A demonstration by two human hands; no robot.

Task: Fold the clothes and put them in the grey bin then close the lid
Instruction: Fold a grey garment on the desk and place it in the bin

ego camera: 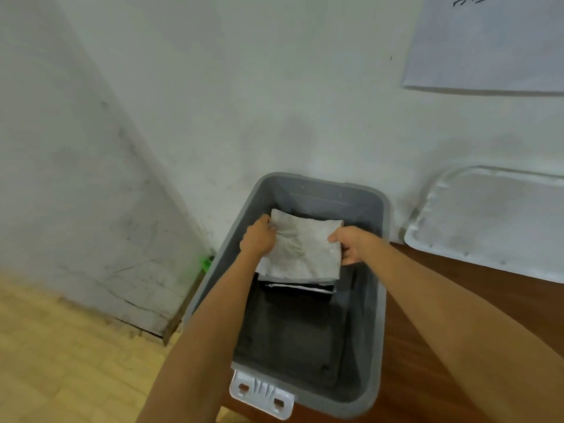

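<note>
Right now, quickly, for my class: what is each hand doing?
Left hand: grips the left edge of the folded cloth.
Right hand: grips its right edge, over the bin.

Grey bin [383, 270]; pale grey folded cloth [305, 245]; white lid [494, 221]; brown table [427, 346].

We face a pale wall [274, 102] — scuffed grey and finely cracked toward its lower left. A large white paper sheet [488, 41] hangs on it at upper right, dark marks near its top. A light wooden parquet floor [61, 346] lies lower left, with a brown wooden tabletop [409, 386] lower right. A small green object [207, 264] sits at the wall's foot.
</note>
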